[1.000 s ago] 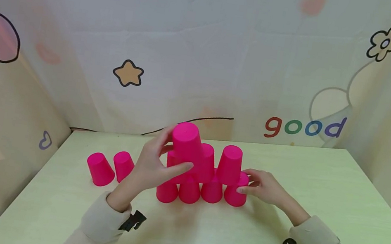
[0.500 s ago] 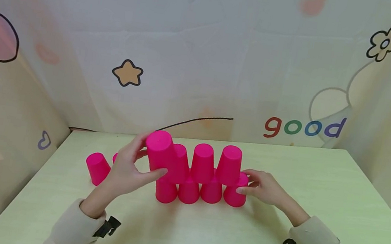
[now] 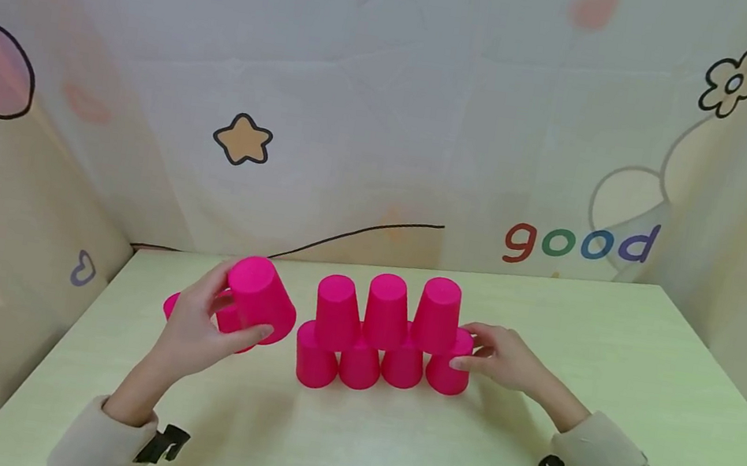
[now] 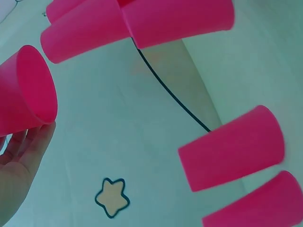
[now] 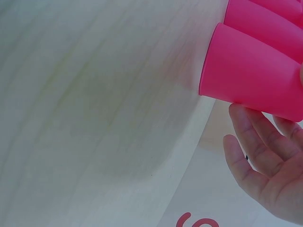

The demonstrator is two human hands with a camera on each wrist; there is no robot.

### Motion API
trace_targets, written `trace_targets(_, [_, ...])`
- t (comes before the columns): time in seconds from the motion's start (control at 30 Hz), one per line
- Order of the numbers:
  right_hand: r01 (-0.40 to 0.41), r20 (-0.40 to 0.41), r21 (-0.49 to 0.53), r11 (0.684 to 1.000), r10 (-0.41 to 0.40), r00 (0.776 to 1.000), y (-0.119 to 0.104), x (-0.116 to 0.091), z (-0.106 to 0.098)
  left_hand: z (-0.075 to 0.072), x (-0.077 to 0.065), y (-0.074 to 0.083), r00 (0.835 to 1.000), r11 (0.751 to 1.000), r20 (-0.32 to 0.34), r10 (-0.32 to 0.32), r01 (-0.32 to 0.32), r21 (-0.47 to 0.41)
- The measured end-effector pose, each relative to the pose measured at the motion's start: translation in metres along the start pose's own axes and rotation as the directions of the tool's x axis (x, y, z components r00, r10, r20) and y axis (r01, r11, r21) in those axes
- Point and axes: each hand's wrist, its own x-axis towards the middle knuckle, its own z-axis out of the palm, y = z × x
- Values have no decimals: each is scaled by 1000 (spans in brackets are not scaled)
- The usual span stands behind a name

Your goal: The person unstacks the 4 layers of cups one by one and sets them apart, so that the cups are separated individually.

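My left hand (image 3: pixel 197 336) grips a pink plastic cup (image 3: pixel 259 301), mouth downward and tilted, in the air left of the stack. In the left wrist view, the fingers (image 4: pixel 35 146) lie along this cup (image 4: pixel 28 90) near its rim. Three upside-down pink cups (image 3: pixel 387 312) form an upper row on a lower row of several upside-down pink cups (image 3: pixel 316 360). At the right end, my right hand (image 3: pixel 506 359) holds the last lower cup (image 3: pixel 448 375), thumb in front and fingers at its side. The right wrist view shows fingertips (image 5: pixel 239 111) against that cup (image 5: pixel 251 71).
Two loose pink cups (image 4: pixel 234 146) stand at the left of the table, mostly hidden behind my left hand in the head view. The pale table (image 3: pixel 399 459) stretches in front of the stack. A printed curtain (image 3: pixel 389 124) hangs behind.
My left hand has carried its cup leftward and down, from in front of the stack to beside it, uncovering the stack's left end. My right hand has stayed at the end cup.
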Motion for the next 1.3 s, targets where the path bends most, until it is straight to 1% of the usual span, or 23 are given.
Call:
trace_targets(0.17, [8,-1,3,1000,-8,1000,2,-1,0,-5,-11,-14,997,997,24,-73,72,24])
trace_targets(0.37, [9,-6,-6,1000,-9,1000,2,-2,-1,-12,-22,-25,990,991,52,-134,135,-21])
trace_targets(0.47, [7,-5,-1,1000,-7,1000,1,-2,-1,-15,-28,-32,982,984,74,-176,177,-6])
trace_targets(0.63, [16,0,0,1000,-16,1000,3,-1,0,-22,-37,-49,962,968,111,-250,249,15])
trace_targets(0.73, [15,-3,-1,1000,-15,1000,3,-1,0,-27,-41,-58,953,961,123,-277,276,24])
trace_targets(0.87, [7,-4,4,1000,-7,1000,4,0,0,-34,-46,-67,942,952,133,-307,302,56])
trace_targets(0.93, [3,-3,6,1000,-3,1000,4,-1,0,-38,-48,-70,929,941,152,-337,331,62])
trace_targets(1.1, [3,-6,0,1000,-3,1000,4,-1,-1,-50,-53,-77,888,909,193,-417,411,72])
trace_targets(1.17, [1,-9,-3,1000,-1,1000,4,-1,-1,-55,-56,-81,880,900,189,-436,430,76])
trace_targets(1.3, [-2,-14,-5,1000,2,1000,4,-1,-1,-65,-60,-88,871,887,169,-462,453,93])
